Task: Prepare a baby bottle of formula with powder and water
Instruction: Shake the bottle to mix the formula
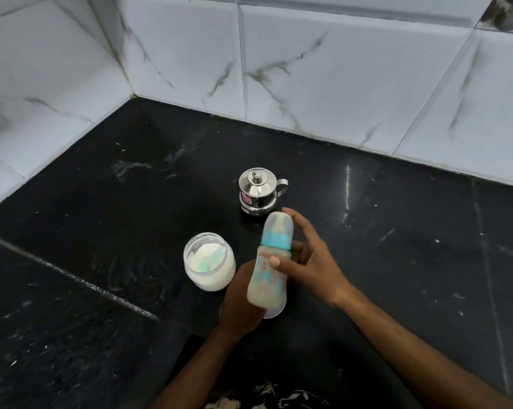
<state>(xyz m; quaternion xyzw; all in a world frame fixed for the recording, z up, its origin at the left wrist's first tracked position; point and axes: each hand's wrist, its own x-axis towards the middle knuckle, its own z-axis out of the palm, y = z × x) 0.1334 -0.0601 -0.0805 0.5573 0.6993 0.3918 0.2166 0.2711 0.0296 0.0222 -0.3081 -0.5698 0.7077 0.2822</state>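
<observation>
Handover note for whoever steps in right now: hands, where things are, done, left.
Left hand: gripping the baby bottle low on its body, lifted off the counter.
Right hand: thumb on the bottle's side, fingers spread loosely behind it.
Bottle: blue collar, teat and clear cap on; cloudy, milky contents inside.
Powder jar: open, left of the bottle, with a scoop in the powder.
Steel pot: lidded, behind the bottle.
Done, apparently: powder and water in, top fitted.
Left, probably: finish mixing, set the bottle down, close the jar. No jar lid is in view.
</observation>
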